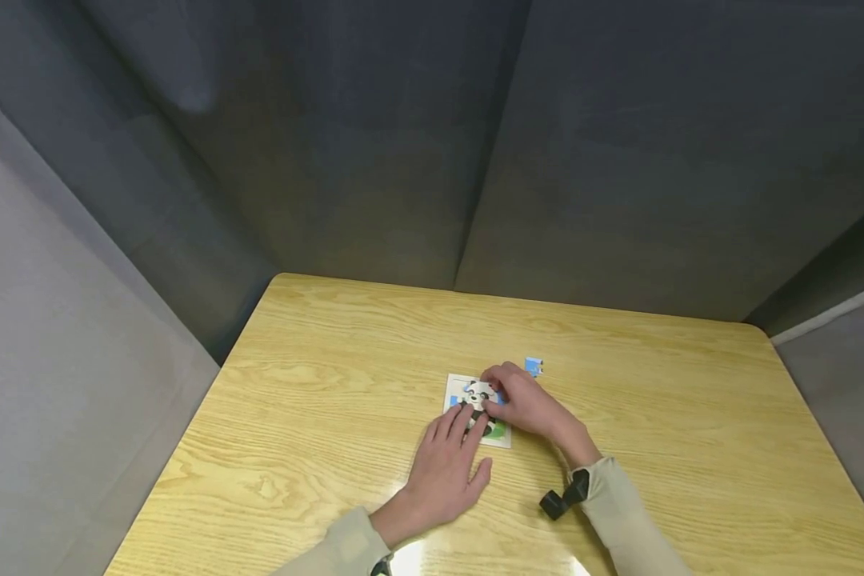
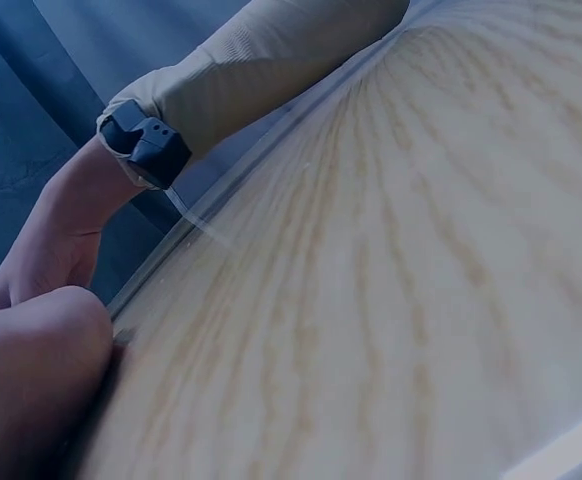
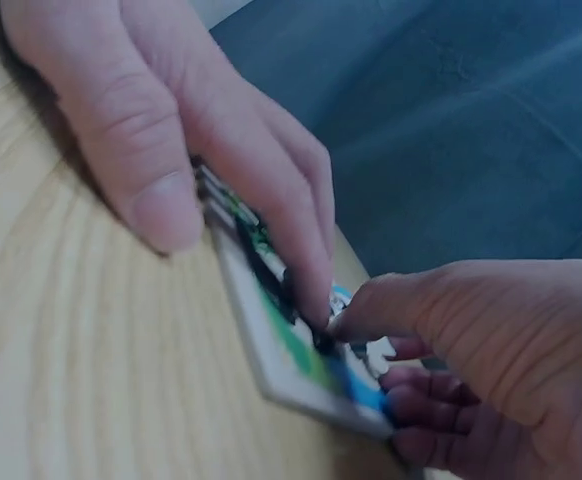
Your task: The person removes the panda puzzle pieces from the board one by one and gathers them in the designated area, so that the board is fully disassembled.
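Observation:
A small white-framed panda jigsaw puzzle [image 1: 452, 380] lies on the table, showing a panda with blue and green around it. My left hand [image 1: 442, 472] rests with its fingers extended over the puzzle's lower part; its fingertips press the panda's body. At the upper right of the puzzle, my right hand [image 1: 526, 404] pinches a puzzle piece [image 3: 376, 355] between thumb and curled fingers, close over the board. Those fingers hide part of the piece and the puzzle's right side. In the right wrist view, the right thumb meets a left fingertip on the picture.
One loose blue puzzle piece [image 1: 534, 366] lies on the wooden table [image 1: 317, 384], just beyond the right hand. Dark grey curtains [image 1: 403, 160] hang behind the table's far edge, and lighter grey panels stand at both sides. Each wrist wears a dark strapped device [image 1: 565, 496].

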Tool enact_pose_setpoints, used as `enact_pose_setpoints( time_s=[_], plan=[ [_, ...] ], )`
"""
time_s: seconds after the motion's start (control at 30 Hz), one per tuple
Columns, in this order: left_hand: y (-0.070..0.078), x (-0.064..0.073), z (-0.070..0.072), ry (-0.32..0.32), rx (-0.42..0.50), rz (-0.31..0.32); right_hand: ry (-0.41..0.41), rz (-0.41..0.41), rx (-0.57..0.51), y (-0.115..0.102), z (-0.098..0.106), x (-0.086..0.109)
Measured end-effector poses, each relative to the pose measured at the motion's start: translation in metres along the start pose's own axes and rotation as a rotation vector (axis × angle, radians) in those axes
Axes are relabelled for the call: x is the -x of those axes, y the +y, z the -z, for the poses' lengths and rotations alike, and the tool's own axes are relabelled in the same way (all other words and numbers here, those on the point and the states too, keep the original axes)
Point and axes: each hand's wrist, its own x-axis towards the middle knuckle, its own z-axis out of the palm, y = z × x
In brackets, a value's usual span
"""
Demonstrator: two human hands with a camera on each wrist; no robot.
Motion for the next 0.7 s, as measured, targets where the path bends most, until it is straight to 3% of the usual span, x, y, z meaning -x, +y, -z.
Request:
enact_pose_setpoints(
  time_s=[0.33,0.7],
  plan=[
    [0.002,-0.001,0.0,-0.01,-0.008,0.023,0.096,0.005,-0.104,0.013,-0.011,0.002],
    [0.001,0.0,0.001,-0.017,0.02,0.028,0.144,0.068,-0.119,0.018,-0.013,0.002]
  ],
)
